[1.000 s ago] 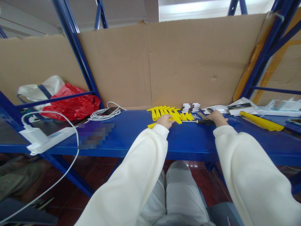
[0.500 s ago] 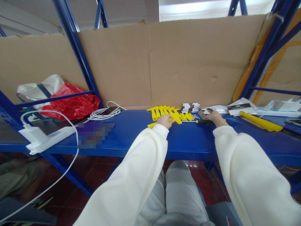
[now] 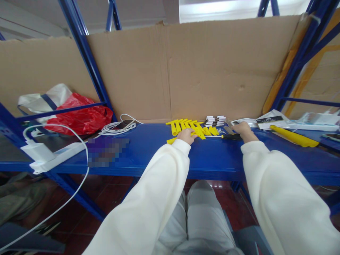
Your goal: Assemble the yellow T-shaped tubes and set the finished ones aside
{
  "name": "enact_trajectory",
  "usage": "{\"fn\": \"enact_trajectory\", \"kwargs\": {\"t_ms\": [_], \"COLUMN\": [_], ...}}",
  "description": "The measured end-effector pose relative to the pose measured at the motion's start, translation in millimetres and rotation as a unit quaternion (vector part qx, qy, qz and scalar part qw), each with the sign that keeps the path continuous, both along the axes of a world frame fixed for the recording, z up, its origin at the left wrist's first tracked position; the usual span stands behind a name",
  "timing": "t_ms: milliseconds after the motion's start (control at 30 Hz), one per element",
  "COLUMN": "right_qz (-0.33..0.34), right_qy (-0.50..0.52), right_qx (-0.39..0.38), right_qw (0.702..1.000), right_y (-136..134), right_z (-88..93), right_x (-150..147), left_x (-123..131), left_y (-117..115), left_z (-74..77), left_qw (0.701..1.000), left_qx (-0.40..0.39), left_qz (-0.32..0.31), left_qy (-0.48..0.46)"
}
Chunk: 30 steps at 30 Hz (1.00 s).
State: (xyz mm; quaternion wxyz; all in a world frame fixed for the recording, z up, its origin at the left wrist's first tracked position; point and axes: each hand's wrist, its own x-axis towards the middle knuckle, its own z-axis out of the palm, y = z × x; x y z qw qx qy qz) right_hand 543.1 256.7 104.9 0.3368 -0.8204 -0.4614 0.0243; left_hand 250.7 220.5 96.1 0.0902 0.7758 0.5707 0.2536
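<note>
Screwdriver (image 3: 224, 136) lies sideways, handle (image 3: 233, 137) toward the nearer right hand (image 3: 243, 130); its grip, cannot tell. Left hand (image 3: 186, 136) pinches yellow piece (image 3: 171, 141).

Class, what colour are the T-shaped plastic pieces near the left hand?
The T-shaped plastic pieces are yellow, best seen in the head view.

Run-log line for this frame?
left hand: holding yellow T-shaped piece | right hand: beside screwdriver, grip unclear | white pieces: grouped

- Looks like a workshop, with a blue metal bench (image 3: 212, 159) under the grip.
- Shows a screwdriver (image 3: 230, 137) and repeated yellow parts (image 3: 182, 125) near the left hand (image 3: 186, 136).
- Has cardboard (image 3: 212, 71) beyond.
</note>
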Motion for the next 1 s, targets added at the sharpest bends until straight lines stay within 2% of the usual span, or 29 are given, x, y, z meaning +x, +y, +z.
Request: {"fn": "enact_trajectory", "kwargs": {"t_ms": [100,233,333,433,533,667,833,1000], "right_qz": [-0.008,0.047,0.124,0.241,0.342,0.41,0.438,0.442], "right_qy": [0.015,0.057,0.143,0.205,0.211,0.197,0.199,0.206], "right_qx": [-0.034,0.04,0.119,0.15,0.133,0.08,0.019,0.018], "right_qw": [0.999,0.997,0.975,0.937,0.906,0.887,0.877,0.873], "right_y": [-2,-4,-6,-10,-13,-16,-21,-27], "right_z": [4.4,6.4,5.6,4.5,1.5,-5.2,-8.1,-6.3], "right_x": [-5,-18,-33,-52,-69,-81,-82,-85], "left_x": [0,0,0,0,1,1,1,0], "left_y": [0,-2,-2,-3,-2,0,1,0], "left_z": [0.3,1.4,2.0,2.1,1.5,-0.5,-1.8,-1.7], "left_qw": [1.0,1.0,1.0,1.0,1.0,1.0,1.0,1.0], "left_qx": [0.003,-0.002,-0.002,0.001,0.002,0.003,0.002,0.012], "left_qz": [0.0,-0.002,0.0,0.002,0.005,0.003,-0.007,-0.012], "left_qy": [0.004,0.013,0.012,0.008,0.006,0.006,-0.008,-0.019]}}
